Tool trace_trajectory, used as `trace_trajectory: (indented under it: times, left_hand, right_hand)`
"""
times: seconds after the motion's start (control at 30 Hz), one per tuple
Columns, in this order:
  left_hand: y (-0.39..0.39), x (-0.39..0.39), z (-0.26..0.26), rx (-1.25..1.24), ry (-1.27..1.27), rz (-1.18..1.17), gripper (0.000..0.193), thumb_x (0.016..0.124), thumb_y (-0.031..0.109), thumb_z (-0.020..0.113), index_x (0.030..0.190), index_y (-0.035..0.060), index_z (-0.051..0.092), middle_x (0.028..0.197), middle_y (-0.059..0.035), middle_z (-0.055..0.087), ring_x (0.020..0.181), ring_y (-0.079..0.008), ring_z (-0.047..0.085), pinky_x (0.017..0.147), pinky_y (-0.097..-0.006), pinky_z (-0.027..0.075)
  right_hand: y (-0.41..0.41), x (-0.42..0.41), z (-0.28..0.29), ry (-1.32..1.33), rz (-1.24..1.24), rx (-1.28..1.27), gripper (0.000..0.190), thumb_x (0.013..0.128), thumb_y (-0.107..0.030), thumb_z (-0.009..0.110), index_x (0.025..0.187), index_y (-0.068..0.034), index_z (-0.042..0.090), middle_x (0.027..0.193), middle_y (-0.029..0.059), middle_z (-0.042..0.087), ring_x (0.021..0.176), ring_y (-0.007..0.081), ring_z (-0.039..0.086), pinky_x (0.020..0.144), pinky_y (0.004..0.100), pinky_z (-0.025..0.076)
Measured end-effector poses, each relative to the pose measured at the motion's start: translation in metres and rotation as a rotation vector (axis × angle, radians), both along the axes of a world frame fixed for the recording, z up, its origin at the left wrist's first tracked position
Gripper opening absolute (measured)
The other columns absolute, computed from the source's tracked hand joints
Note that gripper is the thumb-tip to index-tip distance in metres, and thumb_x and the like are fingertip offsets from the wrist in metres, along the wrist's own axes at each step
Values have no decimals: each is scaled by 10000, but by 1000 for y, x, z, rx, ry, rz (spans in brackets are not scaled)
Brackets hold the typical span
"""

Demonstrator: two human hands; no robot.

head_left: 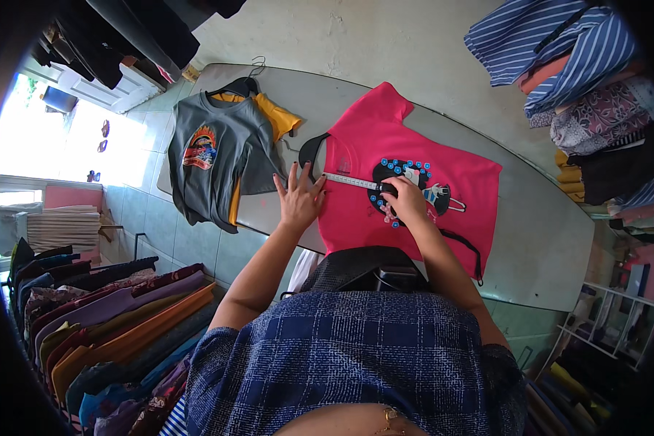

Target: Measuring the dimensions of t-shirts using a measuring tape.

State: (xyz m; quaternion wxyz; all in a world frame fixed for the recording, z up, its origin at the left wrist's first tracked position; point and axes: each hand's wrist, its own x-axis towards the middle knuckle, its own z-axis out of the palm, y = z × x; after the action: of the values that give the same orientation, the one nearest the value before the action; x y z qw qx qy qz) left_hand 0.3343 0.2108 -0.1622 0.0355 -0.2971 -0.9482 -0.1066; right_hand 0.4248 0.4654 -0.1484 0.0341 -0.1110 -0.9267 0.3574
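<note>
A pink T-shirt (354,218) with a printed front lies on a grey table (539,240), a black hanger (310,150) at its neckline. Across the shirt runs the white blade of a tape measure (351,181), from the collar side to the print. My right hand (409,199) grips its black case over the print. With fingers spread, my left hand (301,201) rests at the shirt's neck side, a fingertip at the blade's end. To the left lie a grey T-shirt (223,141) with a printed emblem and a yellow shirt (275,115) partly under it, with another black hanger (240,87).
Folded clothes (599,109) are stacked at the upper right. Many garments hang on a rack (114,327) at the lower left, and dark clothes (114,32) hang at the upper left. A white wire shelf (605,310) stands at the lower right.
</note>
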Motion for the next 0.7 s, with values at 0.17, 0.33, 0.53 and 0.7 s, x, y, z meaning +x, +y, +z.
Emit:
trace_trajectory:
  times: [0.17, 0.33, 0.53, 0.7]
  left_hand:
    - [3, 0, 4, -85, -39, 23, 365, 892, 347, 563, 1253, 308, 599, 1472, -61, 352, 1421, -336, 159, 1052, -721, 64]
    - [4, 0, 9, -162, -85, 46, 367, 918, 351, 531, 1283, 330, 570, 1494, -57, 320, 1431, -340, 131, 1054, -725, 45]
    - [6, 1, 13, -166, -135, 56, 366, 927, 344, 519, 1289, 328, 565, 1505, -54, 308, 1432, -357, 123, 1047, -733, 46]
    - [8, 1, 15, -195, -138, 66, 364, 926, 352, 523, 1288, 336, 564, 1507, -49, 305, 1429, -365, 125, 1044, -735, 52]
  right_hand:
    - [11, 4, -4, 21, 8, 26, 275, 741, -166, 742, 1000, -126, 657, 957, 67, 636, 871, 283, 638, 728, 377, 511]
    - [21, 11, -3, -4, 7, 17, 275, 741, -164, 741, 999, -129, 652, 950, 73, 639, 886, 302, 633, 732, 389, 508]
    - [25, 16, -4, 33, 10, 3, 270, 738, -164, 743, 989, -123, 652, 950, 74, 639, 881, 301, 634, 728, 388, 507]
    - [30, 20, 0, 36, 1, 15, 267, 738, -167, 743, 987, -126, 657, 953, 70, 641, 882, 293, 634, 727, 387, 506]
